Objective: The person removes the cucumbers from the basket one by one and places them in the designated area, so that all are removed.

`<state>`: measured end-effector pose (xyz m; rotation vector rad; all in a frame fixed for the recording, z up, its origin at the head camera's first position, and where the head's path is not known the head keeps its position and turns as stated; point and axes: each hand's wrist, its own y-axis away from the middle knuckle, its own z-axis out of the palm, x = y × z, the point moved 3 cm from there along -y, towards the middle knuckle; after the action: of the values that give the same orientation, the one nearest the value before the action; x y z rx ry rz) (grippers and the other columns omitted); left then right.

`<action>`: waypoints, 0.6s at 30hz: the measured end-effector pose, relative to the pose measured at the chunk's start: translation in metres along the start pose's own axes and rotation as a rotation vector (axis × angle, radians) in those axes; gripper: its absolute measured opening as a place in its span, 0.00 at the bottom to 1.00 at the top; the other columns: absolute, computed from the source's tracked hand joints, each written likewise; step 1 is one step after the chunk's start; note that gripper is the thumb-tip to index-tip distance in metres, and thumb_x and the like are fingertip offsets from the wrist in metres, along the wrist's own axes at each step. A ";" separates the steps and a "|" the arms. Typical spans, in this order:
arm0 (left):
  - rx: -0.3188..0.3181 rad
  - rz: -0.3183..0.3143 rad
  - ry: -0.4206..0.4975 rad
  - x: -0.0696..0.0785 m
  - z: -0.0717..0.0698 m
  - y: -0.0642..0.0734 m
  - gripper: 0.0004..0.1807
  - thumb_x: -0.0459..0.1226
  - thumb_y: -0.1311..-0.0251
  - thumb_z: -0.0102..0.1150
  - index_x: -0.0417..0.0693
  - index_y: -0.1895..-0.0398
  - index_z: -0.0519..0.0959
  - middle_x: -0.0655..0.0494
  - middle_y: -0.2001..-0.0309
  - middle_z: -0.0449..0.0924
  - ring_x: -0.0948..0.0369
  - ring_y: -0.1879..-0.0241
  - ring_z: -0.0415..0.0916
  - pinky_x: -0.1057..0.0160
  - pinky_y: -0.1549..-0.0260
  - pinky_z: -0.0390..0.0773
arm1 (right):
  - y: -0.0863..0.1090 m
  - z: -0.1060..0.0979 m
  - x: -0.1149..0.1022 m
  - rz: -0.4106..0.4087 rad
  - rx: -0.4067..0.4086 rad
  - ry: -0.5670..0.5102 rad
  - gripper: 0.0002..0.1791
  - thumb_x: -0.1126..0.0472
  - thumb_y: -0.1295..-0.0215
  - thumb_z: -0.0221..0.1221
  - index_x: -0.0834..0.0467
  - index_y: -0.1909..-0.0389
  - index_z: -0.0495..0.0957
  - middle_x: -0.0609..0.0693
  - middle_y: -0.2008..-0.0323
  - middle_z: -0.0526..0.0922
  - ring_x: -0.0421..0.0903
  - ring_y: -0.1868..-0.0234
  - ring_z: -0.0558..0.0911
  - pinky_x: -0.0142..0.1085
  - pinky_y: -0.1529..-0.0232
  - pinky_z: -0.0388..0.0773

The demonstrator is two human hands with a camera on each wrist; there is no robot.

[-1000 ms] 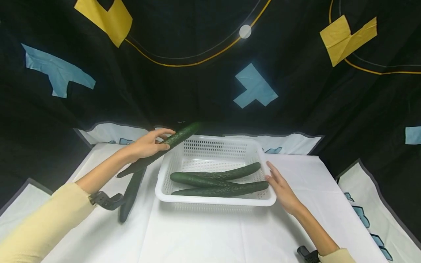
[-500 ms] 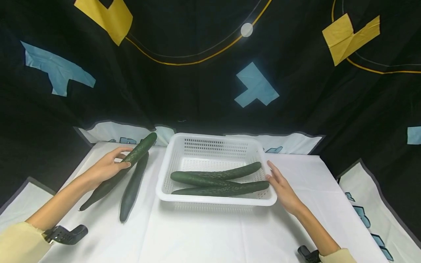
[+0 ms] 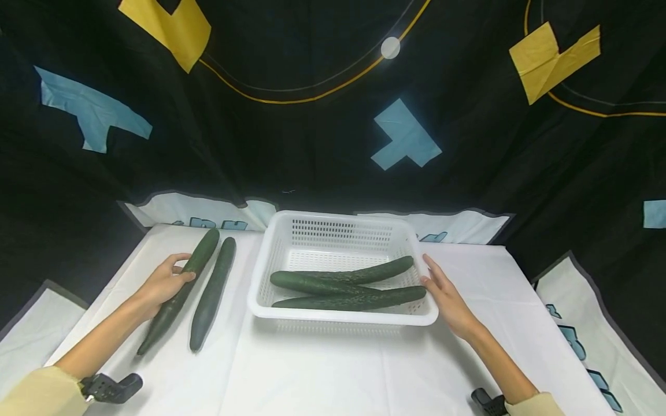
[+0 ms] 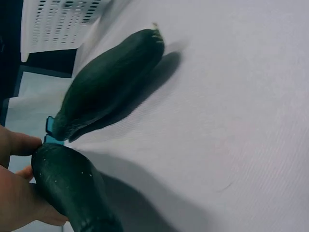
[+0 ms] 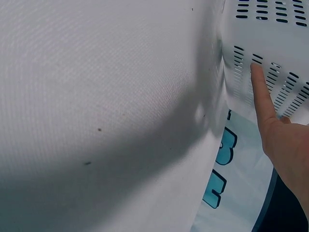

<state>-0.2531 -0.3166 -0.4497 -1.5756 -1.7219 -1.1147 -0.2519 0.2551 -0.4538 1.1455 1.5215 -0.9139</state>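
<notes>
At the table's left side my left hand [image 3: 165, 283] grips a dark green cucumber [image 3: 182, 292] near its middle, thumb on one side and fingers on the other. The cucumber slants on or just above the white cloth; which one, I cannot tell. Beside it lies another cucumber [image 3: 212, 294], apart from the held one; the left wrist view shows this loose cucumber [image 4: 113, 79] with its shadow. My right hand [image 3: 448, 300] rests against the right side of a white plastic basket [image 3: 333, 314]. One straight finger [image 5: 261, 94] lies along its slotted outer wall. Inside the basket are three cucumbers [image 3: 354, 300].
White cloth covers the table [image 3: 312, 370]. Behind it hangs a black curtain [image 3: 291, 156] with yellow and blue patches, its white printed hem [image 3: 463, 228] along the table's back edge. The basket stands mid-table, between my hands.
My left hand has carried the cucumber left from above the basket's left rim, then lowered it beside the loose one. My right hand and the basket have stayed in place.
</notes>
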 end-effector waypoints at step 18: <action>0.039 -0.011 -0.017 -0.004 0.013 -0.007 0.35 0.34 0.26 0.43 0.28 0.25 0.42 0.21 0.40 0.58 0.35 0.50 0.71 0.49 0.63 0.78 | -0.001 0.000 0.001 0.012 0.012 -0.003 0.37 0.51 0.19 0.43 0.53 0.19 0.36 0.61 0.21 0.38 0.62 0.23 0.41 0.59 0.29 0.48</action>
<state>-0.2572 -0.3071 -0.4611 -1.5580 -1.7553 -1.0693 -0.2529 0.2545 -0.4546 1.1603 1.5064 -0.9177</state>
